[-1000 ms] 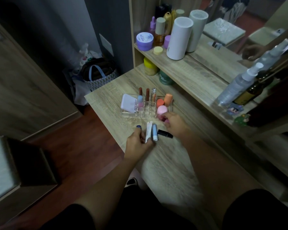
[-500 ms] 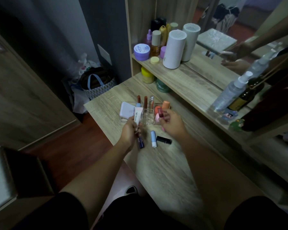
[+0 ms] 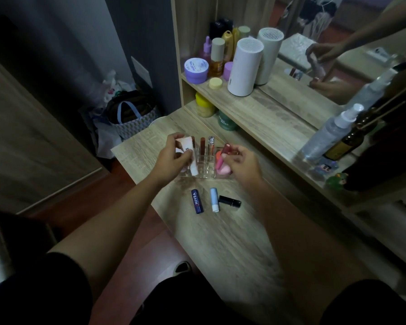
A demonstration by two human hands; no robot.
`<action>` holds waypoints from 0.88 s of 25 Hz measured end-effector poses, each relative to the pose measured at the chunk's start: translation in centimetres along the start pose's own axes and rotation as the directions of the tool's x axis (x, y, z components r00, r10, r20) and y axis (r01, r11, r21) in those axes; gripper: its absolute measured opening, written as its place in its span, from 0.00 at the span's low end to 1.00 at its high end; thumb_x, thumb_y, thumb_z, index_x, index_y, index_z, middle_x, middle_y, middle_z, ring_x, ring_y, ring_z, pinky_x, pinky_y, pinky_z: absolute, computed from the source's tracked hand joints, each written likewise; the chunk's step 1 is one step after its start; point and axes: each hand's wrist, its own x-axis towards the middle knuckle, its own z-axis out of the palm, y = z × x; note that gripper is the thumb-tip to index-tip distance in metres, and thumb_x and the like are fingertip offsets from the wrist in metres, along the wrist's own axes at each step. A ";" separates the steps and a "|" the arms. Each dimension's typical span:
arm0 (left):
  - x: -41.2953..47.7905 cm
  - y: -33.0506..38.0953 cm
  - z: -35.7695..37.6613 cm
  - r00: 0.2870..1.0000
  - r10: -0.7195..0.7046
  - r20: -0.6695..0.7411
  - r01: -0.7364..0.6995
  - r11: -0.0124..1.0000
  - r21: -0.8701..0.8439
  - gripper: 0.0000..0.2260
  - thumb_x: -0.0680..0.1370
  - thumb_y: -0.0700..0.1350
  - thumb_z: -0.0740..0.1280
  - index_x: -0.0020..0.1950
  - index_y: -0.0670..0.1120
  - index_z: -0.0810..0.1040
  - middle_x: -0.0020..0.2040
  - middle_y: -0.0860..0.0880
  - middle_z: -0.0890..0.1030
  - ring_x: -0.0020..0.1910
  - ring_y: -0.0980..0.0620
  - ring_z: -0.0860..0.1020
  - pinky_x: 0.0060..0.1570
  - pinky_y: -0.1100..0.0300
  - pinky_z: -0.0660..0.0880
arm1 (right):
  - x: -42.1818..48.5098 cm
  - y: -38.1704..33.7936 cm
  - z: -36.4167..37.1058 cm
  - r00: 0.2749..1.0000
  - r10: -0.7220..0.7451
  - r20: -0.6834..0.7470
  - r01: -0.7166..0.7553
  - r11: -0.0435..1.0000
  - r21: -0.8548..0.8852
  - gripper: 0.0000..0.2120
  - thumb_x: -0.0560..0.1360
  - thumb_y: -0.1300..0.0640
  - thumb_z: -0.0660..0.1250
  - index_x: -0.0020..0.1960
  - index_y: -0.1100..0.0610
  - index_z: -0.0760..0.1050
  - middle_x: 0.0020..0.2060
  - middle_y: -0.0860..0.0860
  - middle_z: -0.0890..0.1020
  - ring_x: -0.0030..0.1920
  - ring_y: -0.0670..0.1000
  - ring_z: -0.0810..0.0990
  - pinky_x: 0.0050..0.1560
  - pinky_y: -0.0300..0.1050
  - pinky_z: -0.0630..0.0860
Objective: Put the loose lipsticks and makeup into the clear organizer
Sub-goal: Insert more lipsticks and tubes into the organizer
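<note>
The clear organizer stands on the wooden desk with upright lip tubes in its slots and pink and orange sponges in its right section. My left hand grips a white tube over the organizer's left side. Over the right side, my right hand pinches a dark red lip gloss. Three loose items lie on the desk in front: a dark blue Nivea stick, a light blue stick and a black lipstick.
A raised shelf behind the organizer carries a white cylinder, jars and bottles. A spray bottle and a dark bottle stand at the right by the mirror. Bags sit on the floor left of the desk.
My left hand lifted the white tube from the desk and carried it up to the organizer. My right hand rose with the lip gloss. The Nivea stick now lies uncovered.
</note>
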 end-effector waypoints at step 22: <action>4.9 -0.2 0.5 0.880 0.360 0.310 -0.462 0.497 0.734 0.11 0.77 0.50 0.64 0.53 0.46 0.80 0.50 0.46 0.81 0.53 0.45 0.74 0.49 0.51 0.66 | 1.9 1.7 2.6 0.981 -0.197 -0.003 0.189 0.947 -0.259 0.12 0.72 0.62 0.70 0.54 0.53 0.77 0.44 0.45 0.81 0.36 0.27 0.76 0.35 0.18 0.71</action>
